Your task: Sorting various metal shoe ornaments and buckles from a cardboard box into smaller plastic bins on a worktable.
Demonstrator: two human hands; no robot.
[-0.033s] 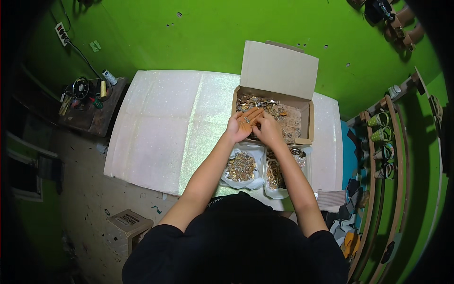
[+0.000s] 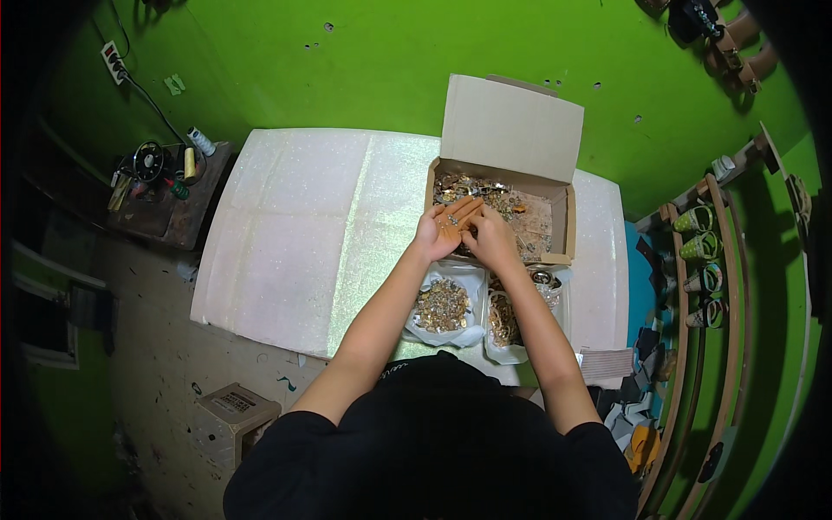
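Note:
Over the front of an open cardboard box (image 2: 569,227), my left hand (image 2: 438,239) is held palm up with its fingers stretched out. A few tiny shiny metal pieces (image 2: 452,220) lie on it. Close against its fingers is my right hand (image 2: 492,240), its fingers bent together in a pinch. What the pinch holds, if anything, is too small to make out. Inside the box, gold and silver metal trinkets (image 2: 472,185) are heaped toward the back left, with smaller bits scattered over the bottom. My hands hide part of the box's front.
Nearer to me, a plastic-lined tub (image 2: 475,334) holds small gold and silver pieces. Beside it, a second container (image 2: 511,354) of larger metal bits is partly covered by my right forearm. All stand on a glittery white table (image 2: 286,225). A sandal rack (image 2: 680,347) stands at right.

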